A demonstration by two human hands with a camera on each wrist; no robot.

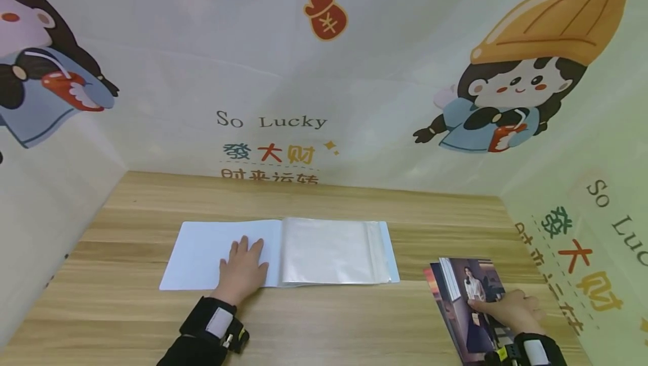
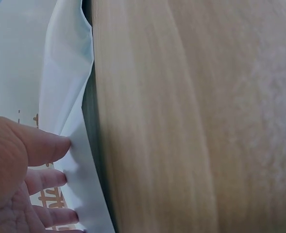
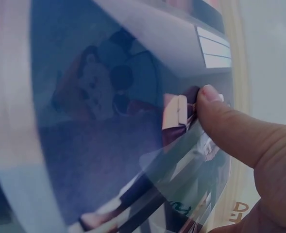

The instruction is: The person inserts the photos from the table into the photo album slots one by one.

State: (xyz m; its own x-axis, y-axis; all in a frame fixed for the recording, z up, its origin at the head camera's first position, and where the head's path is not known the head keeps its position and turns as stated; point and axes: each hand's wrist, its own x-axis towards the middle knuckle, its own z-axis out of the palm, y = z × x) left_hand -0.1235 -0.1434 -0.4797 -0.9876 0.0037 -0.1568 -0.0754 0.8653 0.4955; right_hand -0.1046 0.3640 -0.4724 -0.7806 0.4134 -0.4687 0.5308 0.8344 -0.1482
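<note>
An open photo album [image 1: 336,251] lies flat on the wooden table, its plain white inside cover on the left and clear plastic sleeves on the right. My left hand [image 1: 242,272] rests on that white cover with fingers spread; in the left wrist view its fingertips [image 2: 60,145] touch the white sheet. Off to the right is a small fanned stack of photos [image 1: 455,310], the top one showing a seated person in a white top. My right hand [image 1: 513,310] holds the top photo [image 3: 99,136] at its right side, thumb across the glossy face, other fingers partly hidden.
The wooden table [image 1: 324,326] runs back to a pale printed backdrop [image 1: 273,62] with cartoon figures and lettering. Side panels of the same sheet rise on both sides, the right one [image 1: 597,231] close to the photos. Table surface separates album and stack.
</note>
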